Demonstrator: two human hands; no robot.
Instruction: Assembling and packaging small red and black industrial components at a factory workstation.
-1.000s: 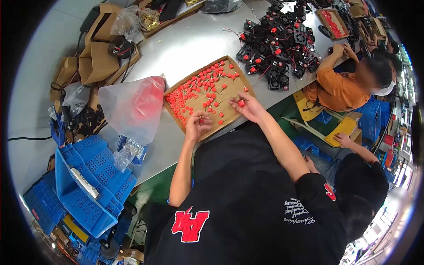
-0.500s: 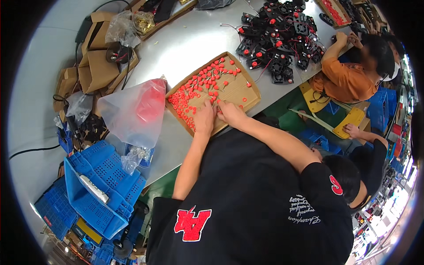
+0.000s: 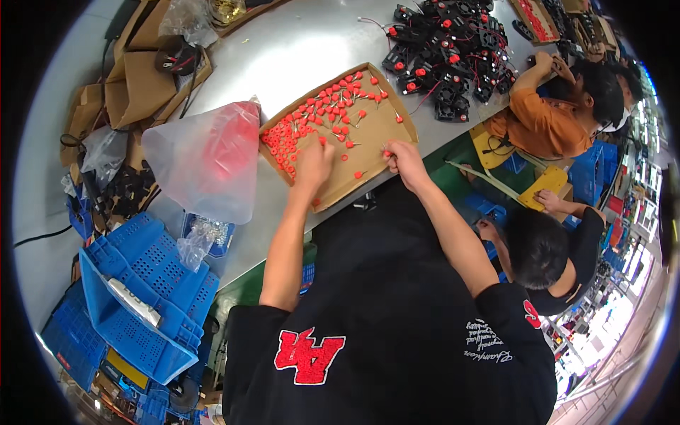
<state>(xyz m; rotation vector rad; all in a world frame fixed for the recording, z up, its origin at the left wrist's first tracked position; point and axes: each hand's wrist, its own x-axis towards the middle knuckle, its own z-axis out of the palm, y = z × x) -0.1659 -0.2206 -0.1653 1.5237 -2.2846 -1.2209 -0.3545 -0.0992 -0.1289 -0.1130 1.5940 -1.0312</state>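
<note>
A shallow cardboard tray (image 3: pixel 377 132) lies in front of me. Loose red knobs (image 3: pixel 282 146) with holes are heaped along its left side, and red-headed screws (image 3: pixel 331 108) with thin metal shanks spread across its far half. My left hand (image 3: pixel 314 164) is closed above the near left of the tray, with a small red knob (image 3: pixel 322 141) at its fingertips. Over the tray's right edge, my right hand (image 3: pixel 408 163) is pinched on a small red-headed piece (image 3: pixel 387 153), probably a screw; my fingers hide part of it.
A translucent bag (image 3: pixel 205 159) with red contents lies left of the tray. Black fan assemblies (image 3: pixel 453 60) with red knobs are piled far right. Blue crates (image 3: pixel 142 297) stand lower left, beside cardboard boxes (image 3: pixel 142 88). Co-workers, one in an orange shirt (image 3: pixel 549 117), sit at the right.
My hands, earlier close together over the tray, have come apart. The right moved out to the tray's right edge, the left slightly left. The whole view has shifted a little.
</note>
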